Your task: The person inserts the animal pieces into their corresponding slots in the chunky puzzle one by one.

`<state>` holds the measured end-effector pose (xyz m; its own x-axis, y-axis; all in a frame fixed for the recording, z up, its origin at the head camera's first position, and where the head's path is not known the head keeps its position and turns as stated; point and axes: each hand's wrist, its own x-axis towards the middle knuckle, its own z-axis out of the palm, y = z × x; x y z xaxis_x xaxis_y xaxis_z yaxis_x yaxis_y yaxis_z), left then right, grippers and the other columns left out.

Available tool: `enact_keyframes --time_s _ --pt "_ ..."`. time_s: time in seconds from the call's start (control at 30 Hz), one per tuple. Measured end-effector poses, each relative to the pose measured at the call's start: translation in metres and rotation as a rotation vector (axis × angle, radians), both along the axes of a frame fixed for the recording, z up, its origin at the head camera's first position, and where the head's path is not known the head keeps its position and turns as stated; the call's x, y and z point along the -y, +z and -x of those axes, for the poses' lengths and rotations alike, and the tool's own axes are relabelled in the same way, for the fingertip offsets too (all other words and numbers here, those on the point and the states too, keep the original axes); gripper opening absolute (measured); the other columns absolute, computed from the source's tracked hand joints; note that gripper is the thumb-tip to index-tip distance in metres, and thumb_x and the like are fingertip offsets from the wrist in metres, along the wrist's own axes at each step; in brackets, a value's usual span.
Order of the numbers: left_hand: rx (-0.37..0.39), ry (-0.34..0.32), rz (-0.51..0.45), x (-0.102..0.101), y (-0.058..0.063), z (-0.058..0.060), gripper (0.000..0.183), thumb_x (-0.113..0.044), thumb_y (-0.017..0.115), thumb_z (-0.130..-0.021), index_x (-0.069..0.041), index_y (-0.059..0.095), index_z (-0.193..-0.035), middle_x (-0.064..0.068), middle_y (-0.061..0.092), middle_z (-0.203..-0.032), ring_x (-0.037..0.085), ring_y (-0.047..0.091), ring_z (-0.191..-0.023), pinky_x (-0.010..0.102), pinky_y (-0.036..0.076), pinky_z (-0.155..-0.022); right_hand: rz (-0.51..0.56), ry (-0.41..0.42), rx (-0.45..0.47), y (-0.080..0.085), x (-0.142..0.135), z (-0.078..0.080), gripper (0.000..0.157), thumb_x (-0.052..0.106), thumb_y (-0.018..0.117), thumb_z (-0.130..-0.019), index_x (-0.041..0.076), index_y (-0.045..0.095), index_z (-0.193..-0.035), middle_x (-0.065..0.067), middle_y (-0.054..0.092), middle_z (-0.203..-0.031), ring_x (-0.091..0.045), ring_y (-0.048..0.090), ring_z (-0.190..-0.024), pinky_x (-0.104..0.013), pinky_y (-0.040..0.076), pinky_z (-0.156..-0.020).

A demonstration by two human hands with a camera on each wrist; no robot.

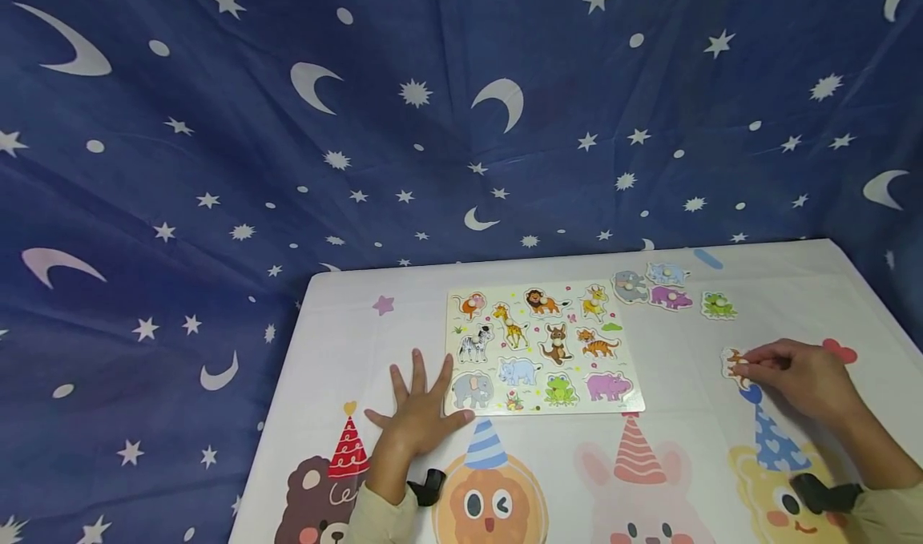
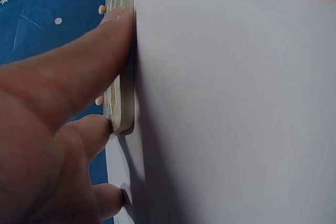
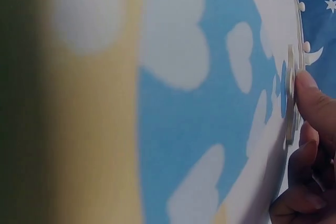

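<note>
A wooden knob puzzle board [image 1: 544, 368] with animal pictures lies in the middle of the table. My left hand [image 1: 417, 420] is spread at its lower left corner, the thumb touching the front edge in the left wrist view [image 2: 58, 87]. Right of the board, my right hand [image 1: 811, 376] pinches a small orange-and-white animal puzzle piece [image 1: 731, 365] just at the tabletop; which animal it shows is partly hidden by the fingers. Loose near the board's upper right corner lie an elephant piece [image 1: 630, 289], a blue rhino piece [image 1: 667, 273], a purple hippo piece [image 1: 671, 298] and a frog piece [image 1: 718, 307].
The white tablecloth [image 1: 346, 344] carries printed cartoon animals in party hats along the front. Behind the table's back edge hangs a dark blue cloth [image 1: 404, 151] with moons and stars. A dark wrist mount [image 1: 429, 486] shows beside the left sleeve.
</note>
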<state>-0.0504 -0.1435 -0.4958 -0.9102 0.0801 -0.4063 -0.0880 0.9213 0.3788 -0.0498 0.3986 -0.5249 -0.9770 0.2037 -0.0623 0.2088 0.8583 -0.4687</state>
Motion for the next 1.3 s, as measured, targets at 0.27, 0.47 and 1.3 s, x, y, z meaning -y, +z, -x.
enact_keyframes --time_s 0.27,0.47,1.3 --pt "-0.003 -0.004 0.005 0.0 -0.002 0.0 0.095 -0.062 0.072 -0.085 -0.038 0.023 -0.163 0.015 -0.008 -0.173 0.056 -0.015 -0.152 0.098 -0.006 -0.086 0.024 0.069 0.006 0.001 0.003 0.003 0.035 0.03 0.084 -0.086 0.005 0.078 -0.11 -0.01 0.07 -0.095 -0.02 0.052 -0.082 -0.018 0.037 -0.057" --pt "0.002 -0.001 0.005 0.0 -0.001 0.001 0.095 -0.062 0.072 -0.085 -0.038 0.023 -0.163 0.015 -0.008 -0.172 0.056 -0.015 -0.152 0.097 -0.006 -0.086 0.037 0.037 0.034 0.0 0.004 0.002 0.044 0.04 0.083 -0.085 0.006 0.077 -0.111 -0.008 0.069 -0.093 -0.02 0.051 -0.083 -0.021 0.036 -0.058" --pt "0.003 -0.001 0.0 0.002 -0.005 0.001 0.094 -0.061 0.071 -0.085 -0.037 0.023 -0.163 0.014 -0.009 -0.172 0.056 -0.015 -0.152 0.098 -0.006 -0.087 0.063 0.1 0.027 0.003 0.027 0.01 0.038 0.038 0.076 -0.092 0.005 0.071 -0.11 -0.008 0.065 -0.095 -0.021 0.051 -0.084 -0.016 0.042 -0.057"
